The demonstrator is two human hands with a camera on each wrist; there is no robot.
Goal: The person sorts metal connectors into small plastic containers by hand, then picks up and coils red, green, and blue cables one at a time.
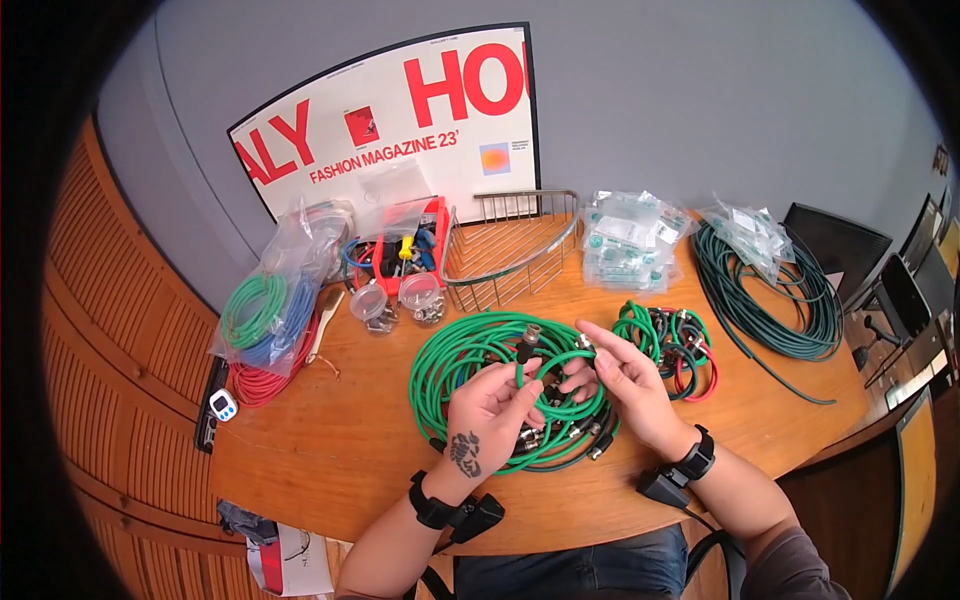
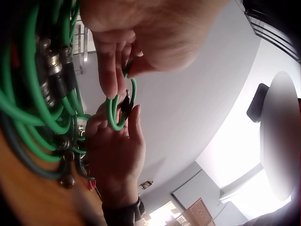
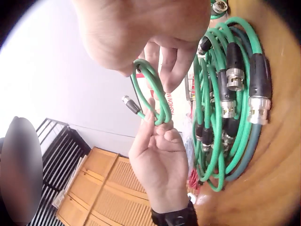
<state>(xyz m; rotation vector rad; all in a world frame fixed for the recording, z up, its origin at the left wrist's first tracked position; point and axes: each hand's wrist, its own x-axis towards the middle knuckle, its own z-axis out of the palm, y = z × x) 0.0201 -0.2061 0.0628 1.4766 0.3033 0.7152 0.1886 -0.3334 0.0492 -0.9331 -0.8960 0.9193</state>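
As left hand and right hand pinch looped green cable, it likely handles light | springy | best held behind connector beside left hand

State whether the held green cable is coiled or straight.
Coiled: in the right wrist view, the green cable bends into loops, a connector sticking out.

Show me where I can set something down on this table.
Two bare patches on the table: left, between the red cable and the green coils; right front, between the right hand and the dark coil. Crowded: the middle, filled by green coils, and the back, around the basket.
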